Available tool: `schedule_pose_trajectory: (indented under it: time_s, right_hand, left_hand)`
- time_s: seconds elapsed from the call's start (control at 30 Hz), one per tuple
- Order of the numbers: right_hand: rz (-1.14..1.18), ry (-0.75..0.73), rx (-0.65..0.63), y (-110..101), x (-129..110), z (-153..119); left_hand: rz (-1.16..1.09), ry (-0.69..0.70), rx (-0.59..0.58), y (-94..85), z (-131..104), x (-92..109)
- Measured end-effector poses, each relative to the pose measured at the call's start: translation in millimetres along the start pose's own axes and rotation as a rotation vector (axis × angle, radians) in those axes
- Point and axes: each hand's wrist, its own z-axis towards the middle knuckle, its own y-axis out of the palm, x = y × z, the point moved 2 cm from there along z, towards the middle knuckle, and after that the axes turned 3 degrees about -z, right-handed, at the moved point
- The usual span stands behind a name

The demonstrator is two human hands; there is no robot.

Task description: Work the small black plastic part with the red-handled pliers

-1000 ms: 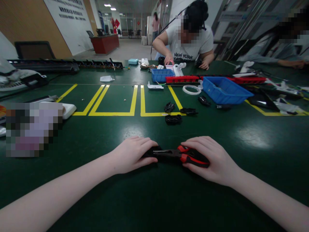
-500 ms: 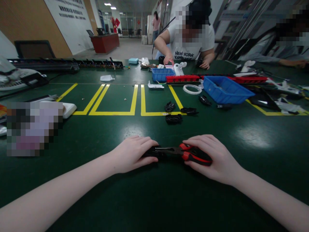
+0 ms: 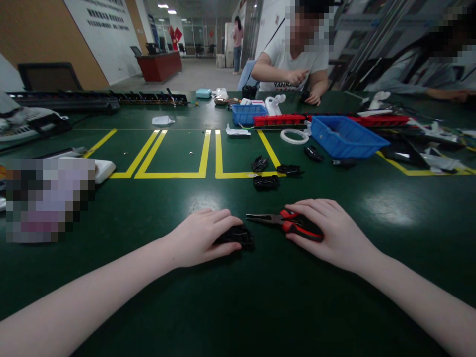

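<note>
My left hand (image 3: 208,238) is closed on a small black plastic part (image 3: 240,236), pressing it to the green table (image 3: 193,302); its left end is hidden under my fingers. In my right hand (image 3: 330,233) are long-nose pliers (image 3: 284,222) with red and black handles. The slim jaws point left and lie just above and right of the black part, apart from it. Beyond the pliers, several similar black parts (image 3: 266,182) rest by the yellow tape.
A large blue bin (image 3: 347,139) and a smaller blue bin (image 3: 248,115) stand farther back. A white ring (image 3: 293,137) lies between them. At left sits a blurred package (image 3: 48,198). A co-worker (image 3: 297,64) sits across the table.
The pliers have come off the black part, moving slightly up, and their jaws now stand clear of it. My left hand has stayed on the part. The co-worker's hand has lifted from the table.
</note>
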Motion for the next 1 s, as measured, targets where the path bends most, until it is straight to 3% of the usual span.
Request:
schedule_pose_trajectory:
  time_s: [0.27,0.53,0.63,0.83,1.0]
  right_hand:
    - [0.065,0.069,-0.091,-1,-3,2]
    - [0.115,-0.154,0.067,-10,-31,6]
    - [0.139,-0.232,0.061,-9,-45,10]
    - [0.182,-0.248,0.014,-2,-53,19]
    - [0.276,-0.264,-0.043,4,-60,33]
  left_hand:
    - [0.034,0.039,0.059,1.8,-4,0]
    - [0.078,0.111,0.057,2.6,-5,1]
    - [0.089,0.126,0.08,3.2,-5,1]
    - [0.093,0.183,0.096,5.0,-5,-1]
    - [-0.063,0.143,0.066,1.0,-6,-1]
